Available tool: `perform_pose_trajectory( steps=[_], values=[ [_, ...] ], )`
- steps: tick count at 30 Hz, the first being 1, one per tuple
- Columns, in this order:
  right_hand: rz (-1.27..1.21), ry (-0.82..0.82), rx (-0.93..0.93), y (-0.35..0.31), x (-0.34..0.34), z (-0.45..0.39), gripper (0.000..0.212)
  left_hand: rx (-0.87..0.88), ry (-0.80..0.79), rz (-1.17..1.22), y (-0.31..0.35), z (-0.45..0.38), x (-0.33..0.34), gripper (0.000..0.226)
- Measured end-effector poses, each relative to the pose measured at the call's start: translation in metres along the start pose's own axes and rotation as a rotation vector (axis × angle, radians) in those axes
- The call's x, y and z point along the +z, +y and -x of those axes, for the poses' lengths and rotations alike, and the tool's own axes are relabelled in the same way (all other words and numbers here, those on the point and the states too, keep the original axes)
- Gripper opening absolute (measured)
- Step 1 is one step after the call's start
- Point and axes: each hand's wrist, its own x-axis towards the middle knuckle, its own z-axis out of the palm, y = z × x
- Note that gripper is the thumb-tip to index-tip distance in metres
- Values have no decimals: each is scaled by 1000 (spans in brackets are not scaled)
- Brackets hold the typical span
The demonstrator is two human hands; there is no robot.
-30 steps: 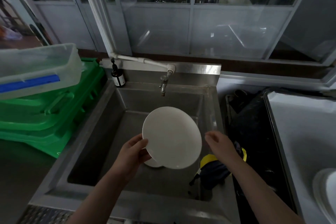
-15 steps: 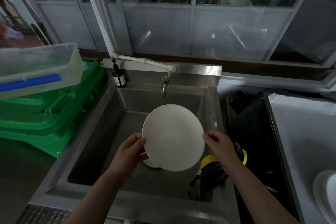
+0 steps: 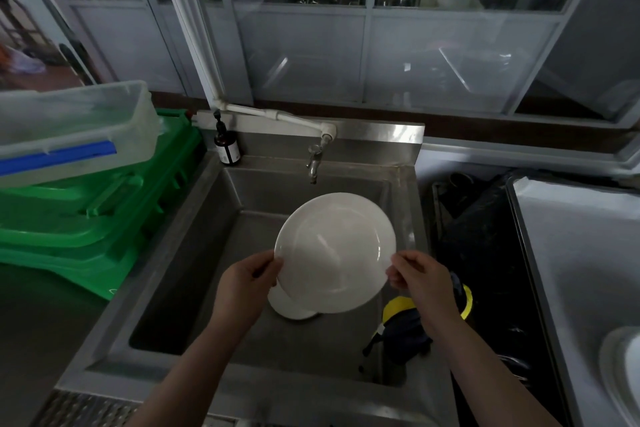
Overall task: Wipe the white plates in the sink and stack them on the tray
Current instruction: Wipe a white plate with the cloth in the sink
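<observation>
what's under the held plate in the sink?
Another white plate on the sink floor, only its lower-left edge showing. The held plate covers the rest; more beneath can't be told.

The bottle's (image 3: 227,146) label is too small to read.

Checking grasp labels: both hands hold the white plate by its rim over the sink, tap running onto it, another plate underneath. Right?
Not quite. In the head view the tap is not running; no water falls from it. The rest holds: the left hand and right hand grip the white plate by its rim over the sink, with another plate underneath.
</observation>
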Motion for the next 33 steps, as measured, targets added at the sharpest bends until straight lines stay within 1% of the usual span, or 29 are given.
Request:
perform_pose_trajectory(
  steps=[4, 7, 9, 13, 16, 19, 22, 24, 29, 33],
  values=[
    [-93, -2, 52, -2, -1, 0, 12, 9, -19, -69, 3, 1, -2, 30],
    [-190, -10, 94, -3, -1, -1, 19, -4, -18, -74, 7, 2, -2, 27],
    [-267, -13, 117, -3, 0, -2, 20, -26, -19, -47, 5, 1, -2, 26],
    [-394, -18, 170, -4, 0, -3, 17, -73, -52, 55, 4, 0, -2, 24],
    [-464, -23, 201, -5, 0, -5, 19, -117, -53, 223, 9, 2, 0, 21],
    [-465, -28, 218, -4, 0, -7, 24, -188, -18, 396, 11, 3, 3, 25],
    [-466, -16, 241, -4, 0, -8, 29, -194, -10, 430, 13, 4, 3, 29],
    [-477, -5, 263, -6, 0, -8, 28, -198, -8, 434, 14, 6, 2, 28],
    [-515, -26, 320, -6, -1, -8, 18, -195, -9, 443, 10, 6, 2, 20],
    [-505, -52, 333, 0, -1, -7, 10, -184, -44, 451, 11, 7, 1, 19]
  ],
)
